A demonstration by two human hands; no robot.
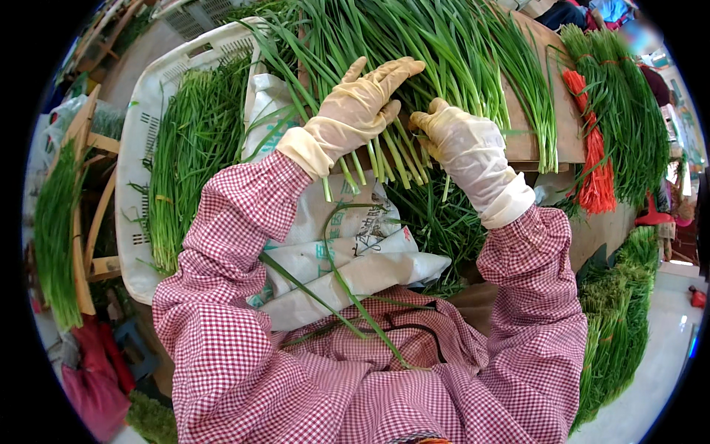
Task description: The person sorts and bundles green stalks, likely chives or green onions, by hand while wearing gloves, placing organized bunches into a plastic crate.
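Brown board bears green stalks at twelve o'clock, ends passing its near edge; a white sack at seven shows lettering. Left hand lies unclenched over stalks; right hand, at two, curls, grip unclear.

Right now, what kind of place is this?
It looks like a place that handles fresh vegetables, maybe a market or packing room. Long green stalks lie across a wooden board, a white crate holds more greens, and red strips hang nearby.
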